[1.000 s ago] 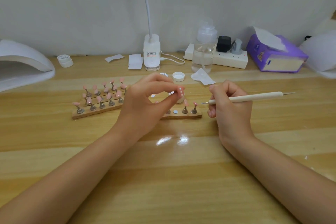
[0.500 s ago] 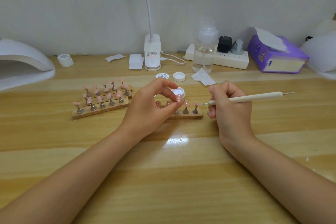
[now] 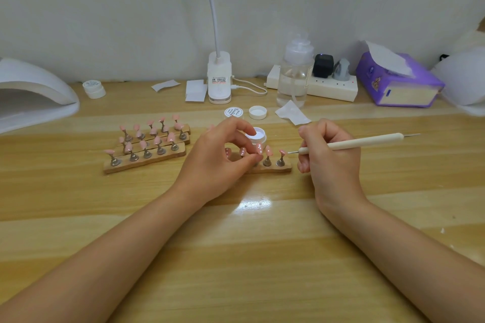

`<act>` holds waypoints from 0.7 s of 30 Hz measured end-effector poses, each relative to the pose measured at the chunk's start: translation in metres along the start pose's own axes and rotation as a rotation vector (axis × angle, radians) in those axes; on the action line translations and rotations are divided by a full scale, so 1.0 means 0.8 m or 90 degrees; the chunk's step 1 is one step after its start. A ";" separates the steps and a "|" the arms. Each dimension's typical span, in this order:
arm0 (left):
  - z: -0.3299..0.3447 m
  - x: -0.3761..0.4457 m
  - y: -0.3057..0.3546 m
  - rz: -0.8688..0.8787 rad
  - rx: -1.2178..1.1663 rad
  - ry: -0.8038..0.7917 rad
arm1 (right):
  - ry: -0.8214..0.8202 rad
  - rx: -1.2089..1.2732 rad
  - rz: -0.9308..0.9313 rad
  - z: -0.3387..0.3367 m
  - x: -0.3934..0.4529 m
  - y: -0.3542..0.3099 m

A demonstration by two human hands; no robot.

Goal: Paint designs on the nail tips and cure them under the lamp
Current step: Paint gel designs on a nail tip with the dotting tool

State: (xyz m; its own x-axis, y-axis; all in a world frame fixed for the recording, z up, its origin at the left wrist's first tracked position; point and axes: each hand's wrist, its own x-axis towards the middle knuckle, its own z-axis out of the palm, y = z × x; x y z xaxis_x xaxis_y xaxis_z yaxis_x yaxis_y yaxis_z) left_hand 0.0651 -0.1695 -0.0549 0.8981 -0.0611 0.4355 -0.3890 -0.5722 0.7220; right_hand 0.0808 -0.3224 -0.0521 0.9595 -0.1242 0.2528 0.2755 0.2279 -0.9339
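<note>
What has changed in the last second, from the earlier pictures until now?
The left hand has brought the dotted nail tip down from in front of the open white jar to the near wooden strip; its fingers are still around the tip's stand. The right hand keeps its grip on the dotting tool, barely moved. The other strips of tips and the curing lamp stayed in place.

Near wooden strip (image 3: 273,167): pink nail tips on metal pegs, three dotted white, one of them (image 3: 259,149) upright and pinched by fingers. Open jar of white paint (image 3: 256,134) just behind. Cream dotting pen (image 3: 362,141) lies near level. Three more strips (image 3: 147,158) left. White curing lamp (image 3: 31,97) far left.
</note>
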 end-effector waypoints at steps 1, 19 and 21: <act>0.000 0.000 0.000 0.002 0.002 -0.002 | -0.001 0.000 0.000 0.000 0.000 0.000; 0.000 0.000 -0.005 -0.017 -0.008 -0.004 | -0.006 0.001 0.000 0.000 0.000 0.001; 0.000 0.000 -0.005 -0.020 -0.009 -0.006 | -0.007 0.000 -0.001 0.000 0.000 0.001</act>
State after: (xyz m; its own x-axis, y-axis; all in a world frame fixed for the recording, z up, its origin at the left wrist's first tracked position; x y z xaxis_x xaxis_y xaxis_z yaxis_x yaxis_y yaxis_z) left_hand 0.0668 -0.1673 -0.0578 0.9116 -0.0507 0.4079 -0.3638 -0.5617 0.7431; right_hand 0.0810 -0.3226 -0.0529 0.9599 -0.1136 0.2564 0.2763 0.2270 -0.9339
